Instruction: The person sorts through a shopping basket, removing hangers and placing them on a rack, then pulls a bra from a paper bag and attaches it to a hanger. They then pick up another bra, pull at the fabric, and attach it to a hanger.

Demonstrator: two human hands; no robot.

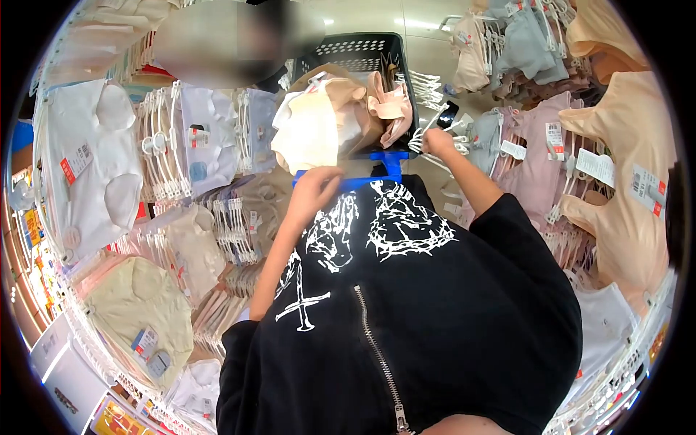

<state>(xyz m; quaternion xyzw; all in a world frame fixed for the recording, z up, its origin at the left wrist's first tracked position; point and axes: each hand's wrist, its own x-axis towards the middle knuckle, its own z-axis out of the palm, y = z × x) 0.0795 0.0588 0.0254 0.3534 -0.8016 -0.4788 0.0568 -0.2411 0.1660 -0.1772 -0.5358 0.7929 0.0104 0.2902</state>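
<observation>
My left hand (317, 190) lies over the blue handle (395, 168) of a shopping cart, its fingers bent and partly hidden. Just beyond it, a cream garment (308, 119) is heaped at the near end of the black basket (355, 49). Beside that heap sits a pink garment (389, 109). My right hand (436, 142) is closed at the basket's right side, around white plastic hangers (435, 122). More hangers (426, 88) stick out along that side, and a dark, shiny object (448, 114) is close to them.
Racks of hanging underwear flank me: white briefs (90, 159) and pale green briefs (141, 312) on the left, a pink top (540, 148) and a beige bodysuit (627, 181) on the right. A blurred person (225, 43) is beyond the cart's left. Pale floor tiles (424, 47) show ahead.
</observation>
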